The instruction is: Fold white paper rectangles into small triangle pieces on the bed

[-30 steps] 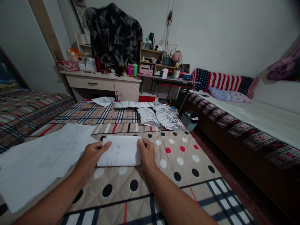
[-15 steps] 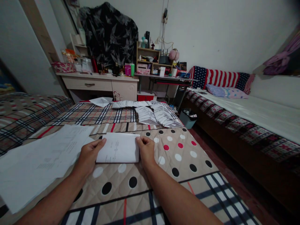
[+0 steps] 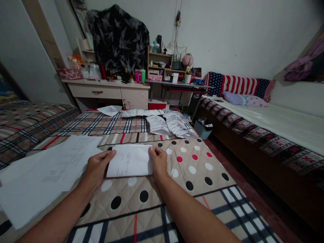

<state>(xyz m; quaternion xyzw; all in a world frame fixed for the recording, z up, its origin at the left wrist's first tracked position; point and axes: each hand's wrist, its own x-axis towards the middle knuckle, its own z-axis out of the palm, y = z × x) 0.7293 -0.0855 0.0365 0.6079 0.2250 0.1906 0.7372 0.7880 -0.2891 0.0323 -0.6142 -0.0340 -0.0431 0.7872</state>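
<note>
A folded white printed sheet [image 3: 129, 161] lies on the polka-dot quilt [image 3: 197, 168] in front of me. My left hand [image 3: 97, 167] grips its left edge, thumb on top near the upper corner. My right hand [image 3: 159, 162] pinches its right edge, thumb and fingers closed on the paper. A stack of unfolded printed sheets [image 3: 48, 172] lies just left of my left hand. Farther up the bed lie rows of folded papers [image 3: 169, 125] fanned out in overlapping lines.
One larger folded white paper [image 3: 109, 109] sits at the bed's far edge. A desk [image 3: 106, 90] with clutter and a shelf stand at the wall. To the right, across a dark floor gap with a small bin [image 3: 204, 127], runs a second bed [image 3: 265, 128].
Both hands stay on the folded sheet; they shifted very slightly. The view swung a little left and then steadied.
</note>
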